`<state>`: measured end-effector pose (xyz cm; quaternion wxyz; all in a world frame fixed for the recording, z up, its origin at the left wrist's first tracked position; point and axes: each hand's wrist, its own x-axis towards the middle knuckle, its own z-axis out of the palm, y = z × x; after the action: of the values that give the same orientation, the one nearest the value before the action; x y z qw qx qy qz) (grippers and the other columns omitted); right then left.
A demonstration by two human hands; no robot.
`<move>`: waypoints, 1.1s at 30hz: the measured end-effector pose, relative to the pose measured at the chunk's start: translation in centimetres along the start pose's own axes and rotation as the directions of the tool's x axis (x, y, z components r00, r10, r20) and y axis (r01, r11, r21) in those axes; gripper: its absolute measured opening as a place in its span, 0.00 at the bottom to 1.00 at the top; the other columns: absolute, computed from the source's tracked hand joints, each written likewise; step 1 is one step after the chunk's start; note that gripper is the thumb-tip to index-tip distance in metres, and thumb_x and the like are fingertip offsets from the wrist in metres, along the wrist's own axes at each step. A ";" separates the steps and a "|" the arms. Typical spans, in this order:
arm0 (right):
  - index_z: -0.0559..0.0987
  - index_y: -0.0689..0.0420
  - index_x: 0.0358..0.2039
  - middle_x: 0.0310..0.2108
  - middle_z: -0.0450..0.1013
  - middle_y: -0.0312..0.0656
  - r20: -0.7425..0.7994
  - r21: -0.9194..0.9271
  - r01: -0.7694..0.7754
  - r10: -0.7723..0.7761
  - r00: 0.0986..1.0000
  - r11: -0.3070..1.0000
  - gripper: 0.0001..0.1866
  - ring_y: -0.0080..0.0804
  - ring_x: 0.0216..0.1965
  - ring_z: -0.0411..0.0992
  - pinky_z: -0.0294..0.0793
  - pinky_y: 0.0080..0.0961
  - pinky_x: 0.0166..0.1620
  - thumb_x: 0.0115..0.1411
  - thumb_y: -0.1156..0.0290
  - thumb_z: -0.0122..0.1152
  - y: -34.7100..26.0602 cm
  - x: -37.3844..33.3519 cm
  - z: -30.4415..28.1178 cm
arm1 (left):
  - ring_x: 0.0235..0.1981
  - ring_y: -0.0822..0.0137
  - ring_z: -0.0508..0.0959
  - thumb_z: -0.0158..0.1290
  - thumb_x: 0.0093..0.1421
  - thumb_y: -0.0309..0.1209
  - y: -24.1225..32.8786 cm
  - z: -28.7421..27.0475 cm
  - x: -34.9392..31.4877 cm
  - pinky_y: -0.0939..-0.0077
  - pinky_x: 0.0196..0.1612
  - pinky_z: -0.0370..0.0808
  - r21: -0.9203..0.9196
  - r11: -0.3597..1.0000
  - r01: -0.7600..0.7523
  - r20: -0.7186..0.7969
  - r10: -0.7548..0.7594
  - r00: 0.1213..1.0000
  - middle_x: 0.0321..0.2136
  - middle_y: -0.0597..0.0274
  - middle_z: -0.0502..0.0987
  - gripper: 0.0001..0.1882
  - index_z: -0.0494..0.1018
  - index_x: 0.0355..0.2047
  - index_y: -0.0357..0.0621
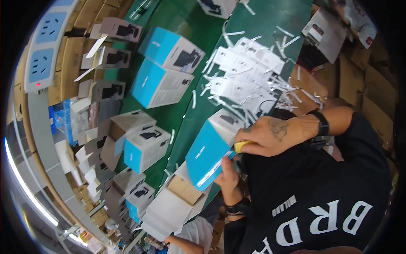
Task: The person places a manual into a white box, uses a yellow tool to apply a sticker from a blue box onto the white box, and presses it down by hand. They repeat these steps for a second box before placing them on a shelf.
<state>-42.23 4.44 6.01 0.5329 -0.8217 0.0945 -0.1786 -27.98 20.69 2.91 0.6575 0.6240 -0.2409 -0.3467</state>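
A blue-and-white cardboard box (211, 148) stands tilted at the bench edge in front of me. My left hand (229, 175) grips its lower edge, the thumb pressed beside a white strip on the blue side. My right hand (270, 135), with a black watch on the wrist, closes around a small yellow tool (241, 146) held against the box's near edge. The fingers hide most of that tool, so its kind is unclear. Against the box's lower end sits an open white carton (169, 207) with brown cardboard inside.
White printed sheets (245, 67) and paper strips lie heaped on the green bench (194, 122). More blue-and-white boxes (163, 80) stand farther left, near shelved cartons (114, 57). A power strip (42, 55) runs up the left. Other people (196, 235) are at the bottom and upper right.
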 end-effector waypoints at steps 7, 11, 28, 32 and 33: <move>0.73 0.58 0.47 0.23 0.77 0.47 -0.061 0.114 -0.079 0.086 0.994 0.990 0.13 0.51 0.23 0.77 0.74 0.41 0.25 0.67 0.66 0.61 -0.1 -0.4 0.4 | 0.31 0.63 0.81 0.56 0.69 0.38 -0.3 -0.4 0.3 0.75 0.31 0.73 -0.012 1.000 -0.006 0.022 0.006 1.000 0.39 0.53 0.81 0.21 0.69 0.55 0.37; 0.73 0.58 0.47 0.24 0.77 0.46 -0.064 -0.021 -0.062 0.061 0.996 0.998 0.13 0.50 0.23 0.77 0.75 0.40 0.25 0.67 0.67 0.61 0.3 -0.4 0.5 | 0.31 0.63 0.81 0.56 0.70 0.39 -0.5 -0.1 0.3 0.75 0.32 0.73 -0.018 1.000 -0.017 -0.012 0.016 1.000 0.40 0.52 0.81 0.20 0.71 0.54 0.36; 0.80 0.51 0.37 0.25 0.73 0.35 -0.223 -0.353 0.216 -0.306 0.926 0.910 0.10 0.35 0.20 0.75 0.73 0.30 0.22 0.56 0.67 0.71 -0.7 1.0 -0.4 | 0.34 0.67 0.79 0.51 0.73 0.40 -1.3 0.1 0.3 0.75 0.33 0.73 -0.024 0.997 -0.072 -0.093 0.069 0.993 0.44 0.53 0.80 0.19 0.71 0.54 0.37; 0.80 0.50 0.33 0.26 0.72 0.34 -0.207 -0.326 0.245 -0.322 0.924 0.913 0.09 0.33 0.22 0.75 0.73 0.29 0.24 0.52 0.67 0.72 -0.5 2.1 0.7 | 0.34 0.69 0.78 0.50 0.73 0.39 -1.4 0.1 -0.1 0.76 0.33 0.73 0.000 0.997 -0.078 -0.080 0.077 0.994 0.46 0.55 0.79 0.18 0.72 0.54 0.37; 0.80 0.51 0.33 0.26 0.72 0.34 -0.203 -0.325 0.216 -0.291 0.935 0.921 0.10 0.32 0.22 0.75 0.73 0.29 0.25 0.52 0.67 0.72 -0.7 2.2 0.8 | 0.34 0.70 0.77 0.50 0.73 0.39 -1.3 0.2 -0.1 0.76 0.33 0.72 0.004 0.997 -0.079 -0.058 0.079 0.995 0.46 0.55 0.79 0.18 0.72 0.54 0.37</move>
<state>-39.92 4.60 6.75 0.3595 -0.8690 0.0780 -0.3311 -28.40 20.71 1.70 0.6769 0.6243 -0.2467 -0.3020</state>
